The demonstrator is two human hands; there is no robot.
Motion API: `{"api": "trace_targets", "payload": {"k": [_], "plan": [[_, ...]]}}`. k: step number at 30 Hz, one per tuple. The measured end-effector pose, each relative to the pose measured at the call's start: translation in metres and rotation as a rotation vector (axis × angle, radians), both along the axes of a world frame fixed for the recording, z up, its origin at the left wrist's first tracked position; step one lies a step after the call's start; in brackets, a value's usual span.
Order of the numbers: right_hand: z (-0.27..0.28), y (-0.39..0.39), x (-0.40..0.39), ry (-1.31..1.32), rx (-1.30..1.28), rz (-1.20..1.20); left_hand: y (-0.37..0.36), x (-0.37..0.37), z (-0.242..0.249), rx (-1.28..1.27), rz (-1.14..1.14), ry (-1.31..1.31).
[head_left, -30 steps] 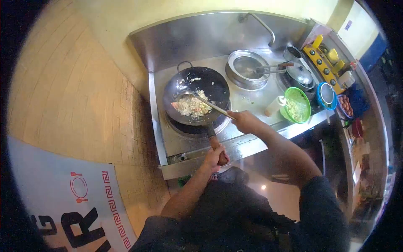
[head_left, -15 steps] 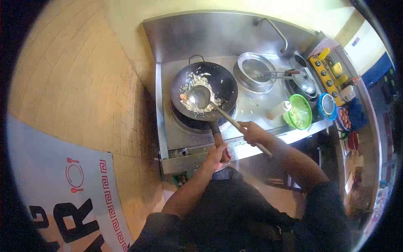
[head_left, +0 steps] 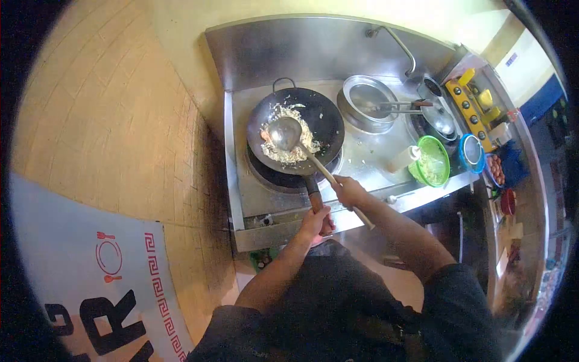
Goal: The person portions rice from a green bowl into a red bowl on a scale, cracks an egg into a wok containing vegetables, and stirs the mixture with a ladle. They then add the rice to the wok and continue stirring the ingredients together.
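Observation:
A dark wok (head_left: 329, 120) sits over the burner at the left of the steel stove. Its wooden handle points toward me, and my left hand (head_left: 315, 223) is wrapped round it. My right hand (head_left: 350, 193) grips the long pale handle of a ladle (head_left: 284, 133). The ladle's round metal bowl rests among pale, crumbly food (head_left: 292, 155) in the left part of the wok. A small orange bit shows at the food's left edge.
Right of the wok stands a metal pot (head_left: 368, 102), with a lidded pan (head_left: 440, 120) beyond it. A squeeze bottle (head_left: 404, 158) and a green basket (head_left: 434, 172) of chopped greens stand near the front edge. A tap (head_left: 401, 48) reaches over from the back panel.
My right hand has moved slightly left and toward me, and the ladle's handle now slants more steeply. The ladle bowl has shifted a little within the food. My left hand stays on the wok handle.

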State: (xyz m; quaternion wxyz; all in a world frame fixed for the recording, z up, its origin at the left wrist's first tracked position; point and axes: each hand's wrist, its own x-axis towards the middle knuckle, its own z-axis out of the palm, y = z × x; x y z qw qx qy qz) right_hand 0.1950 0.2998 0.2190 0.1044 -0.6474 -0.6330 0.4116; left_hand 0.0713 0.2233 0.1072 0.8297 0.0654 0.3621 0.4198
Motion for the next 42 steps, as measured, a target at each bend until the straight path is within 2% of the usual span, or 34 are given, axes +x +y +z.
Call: {"api": "trace_targets", "payload": {"k": [3, 6, 9, 12, 14, 15, 18, 19, 23, 26, 27, 29, 31, 33, 34, 36, 38, 40, 42], "plan": [[0.008, 0.016, 0.013, -0.027, 0.063, 0.118, -0.002, -0.002, -0.004, 0.011, -0.006, 0.006], [0.035, 0.01, 0.009, 0.309, -0.301, -0.205, -0.002, 0.0, -0.003, 0.028, 0.002, -0.016], [0.027, 0.009, 0.003, 0.259, -0.395, -0.179, -0.006, 0.001, -0.001, 0.052, 0.02, 0.015], [-0.039, 0.018, 0.023, -0.171, 0.393, 0.202, -0.003, 0.005, 0.003, 0.07, 0.036, 0.047], [0.046, 0.018, 0.007, -0.15, 0.034, 0.133, -0.002, 0.004, -0.002, 0.062, 0.006, 0.069], [0.047, 0.02, 0.01, -0.162, 0.027, 0.148, 0.0, 0.003, -0.005, 0.063, 0.009, 0.066], [0.049, 0.016, 0.012, 0.203, -0.304, -0.098, -0.001, 0.006, -0.014, 0.054, 0.004, 0.051], [0.054, 0.011, 0.01, 0.307, -0.335, -0.123, -0.001, 0.005, -0.013, 0.049, 0.005, 0.05], [0.059, -0.006, 0.005, 0.445, -0.484, -0.2, -0.002, 0.003, -0.002, 0.007, 0.04, 0.027], [0.026, -0.008, 0.008, -0.046, -0.213, 0.081, -0.003, -0.002, -0.007, 0.011, -0.009, 0.064], [-0.003, -0.002, 0.02, -0.217, 0.07, 0.227, -0.008, -0.006, -0.021, 0.022, -0.09, 0.149], [-0.005, 0.013, 0.028, -0.333, 0.196, 0.252, -0.001, -0.019, -0.048, 0.069, -0.253, 0.32], [0.0, 0.022, 0.033, -0.371, 0.306, 0.292, 0.004, -0.07, -0.042, 0.4, -0.526, 0.841], [0.008, 0.028, 0.033, -0.371, 0.389, 0.242, 0.007, -0.121, -0.018, 0.622, -0.114, 1.365], [0.014, 0.036, 0.026, -0.423, 0.356, 0.232, 0.021, -0.146, -0.035, 0.644, -0.049, 1.608], [0.024, 0.053, 0.006, -0.521, 0.288, 0.18, 0.05, -0.173, -0.029, 0.657, 0.081, 1.956], [0.014, 0.056, 0.003, -0.59, 0.337, 0.218, 0.074, -0.199, -0.064, 0.701, -0.154, 1.966], [0.035, 0.048, 0.015, -0.578, 0.203, 0.255, 0.087, -0.218, -0.099, 0.842, -0.243, 1.911], [0.036, 0.033, 0.041, -0.541, 0.155, 0.261, 0.104, -0.221, -0.102, 0.932, -0.647, 1.913]]}}
